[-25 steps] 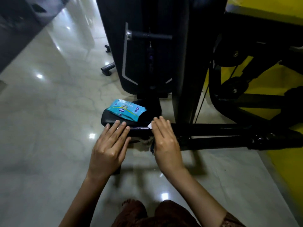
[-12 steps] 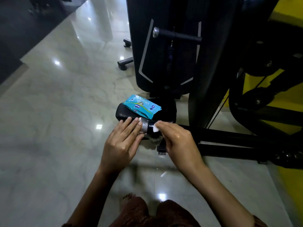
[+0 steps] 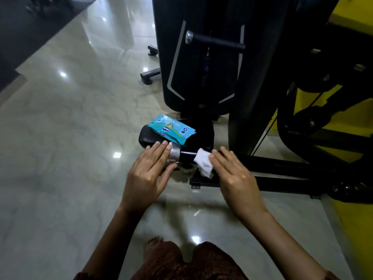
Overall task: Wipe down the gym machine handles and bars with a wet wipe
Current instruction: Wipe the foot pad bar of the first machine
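Sliding right along the bar (image 3: 186, 155), the right hand (image 3: 236, 176) has left the end cap (image 3: 174, 155); its straight fingers press the wet wipe (image 3: 203, 162) on the bar; left hand (image 3: 149, 170) lies flat, fingers on the cap.

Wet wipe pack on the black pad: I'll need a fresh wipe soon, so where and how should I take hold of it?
Likely from above with the left hand, thumb and fingers pinching across its narrow width: the wet wipe pack lies flat and thin on the black pad, just beyond that hand.
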A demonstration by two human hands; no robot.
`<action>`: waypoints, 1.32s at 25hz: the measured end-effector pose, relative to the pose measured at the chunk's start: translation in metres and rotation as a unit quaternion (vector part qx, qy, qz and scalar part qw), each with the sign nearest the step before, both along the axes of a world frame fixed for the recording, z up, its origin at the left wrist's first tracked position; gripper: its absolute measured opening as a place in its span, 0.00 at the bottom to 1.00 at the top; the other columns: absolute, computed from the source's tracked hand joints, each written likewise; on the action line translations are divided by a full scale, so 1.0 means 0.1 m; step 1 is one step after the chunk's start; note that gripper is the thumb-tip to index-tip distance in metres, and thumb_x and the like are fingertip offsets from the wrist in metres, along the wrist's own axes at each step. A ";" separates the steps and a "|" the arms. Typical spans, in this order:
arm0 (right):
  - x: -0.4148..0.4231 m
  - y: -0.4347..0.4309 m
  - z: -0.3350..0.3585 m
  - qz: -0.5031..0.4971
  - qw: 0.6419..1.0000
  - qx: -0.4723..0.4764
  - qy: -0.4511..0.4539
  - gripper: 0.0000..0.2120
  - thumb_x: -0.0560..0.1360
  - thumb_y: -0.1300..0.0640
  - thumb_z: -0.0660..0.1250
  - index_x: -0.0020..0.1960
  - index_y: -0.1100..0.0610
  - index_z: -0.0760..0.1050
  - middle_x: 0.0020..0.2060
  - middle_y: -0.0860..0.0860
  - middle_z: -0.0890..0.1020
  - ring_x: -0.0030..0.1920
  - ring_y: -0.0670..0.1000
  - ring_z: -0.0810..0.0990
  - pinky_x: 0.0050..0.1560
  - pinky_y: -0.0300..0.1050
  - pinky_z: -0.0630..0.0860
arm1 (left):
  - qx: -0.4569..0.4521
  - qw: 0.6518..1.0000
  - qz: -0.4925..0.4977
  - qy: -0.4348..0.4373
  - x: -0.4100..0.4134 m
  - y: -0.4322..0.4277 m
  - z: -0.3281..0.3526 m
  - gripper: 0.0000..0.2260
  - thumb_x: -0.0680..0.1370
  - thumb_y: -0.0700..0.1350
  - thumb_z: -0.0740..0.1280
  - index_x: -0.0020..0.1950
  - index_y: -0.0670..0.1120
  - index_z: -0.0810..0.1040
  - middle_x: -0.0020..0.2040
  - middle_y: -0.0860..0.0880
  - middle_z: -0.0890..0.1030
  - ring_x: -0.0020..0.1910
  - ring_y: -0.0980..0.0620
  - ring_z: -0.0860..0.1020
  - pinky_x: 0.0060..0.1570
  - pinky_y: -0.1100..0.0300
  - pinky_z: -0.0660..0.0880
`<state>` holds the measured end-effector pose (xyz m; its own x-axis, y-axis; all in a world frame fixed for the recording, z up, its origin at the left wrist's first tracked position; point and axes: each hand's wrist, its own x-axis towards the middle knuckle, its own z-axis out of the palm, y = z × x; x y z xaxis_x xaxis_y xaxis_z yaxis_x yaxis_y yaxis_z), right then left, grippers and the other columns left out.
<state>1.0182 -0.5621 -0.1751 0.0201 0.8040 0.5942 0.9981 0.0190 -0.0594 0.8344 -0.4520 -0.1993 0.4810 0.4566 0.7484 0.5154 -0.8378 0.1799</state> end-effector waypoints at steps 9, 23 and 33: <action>-0.18 0.26 -0.04 0.086 0.995 -0.048 -0.021 0.22 0.71 0.67 0.54 0.62 0.66 0.74 0.62 0.61 0.76 0.62 0.59 0.75 0.65 0.52 0.67 | 0.008 0.999 -0.027 0.019 0.00 0.06 0.04 0.15 0.77 0.43 0.65 0.59 0.36 0.77 0.61 0.40 0.77 0.62 0.46 0.73 0.60 0.49 0.71; -0.07 0.17 -0.14 0.042 0.998 -0.054 0.011 0.23 0.72 0.66 0.54 0.66 0.64 0.71 0.64 0.60 0.75 0.65 0.59 0.72 0.67 0.52 0.64 | 0.042 0.998 -0.038 0.025 0.16 0.02 0.07 0.15 0.78 0.45 0.62 0.57 0.36 0.79 0.59 0.40 0.79 0.62 0.46 0.72 0.63 0.49 0.68; 0.00 0.10 -0.17 -0.033 0.998 -0.003 0.056 0.19 0.76 0.66 0.51 0.66 0.65 0.68 0.64 0.61 0.74 0.67 0.57 0.69 0.67 0.56 0.63 | 0.055 0.997 -0.020 0.051 0.46 -0.11 -0.03 0.18 0.80 0.48 0.59 0.56 0.34 0.79 0.57 0.38 0.80 0.59 0.40 0.76 0.67 0.47 0.62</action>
<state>1.0183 -0.5526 -0.1924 0.1395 0.8019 0.5809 0.9841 -0.0473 -0.1710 0.8804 -0.4627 -0.2022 0.5729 0.3527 0.7398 0.4915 -0.8702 0.0342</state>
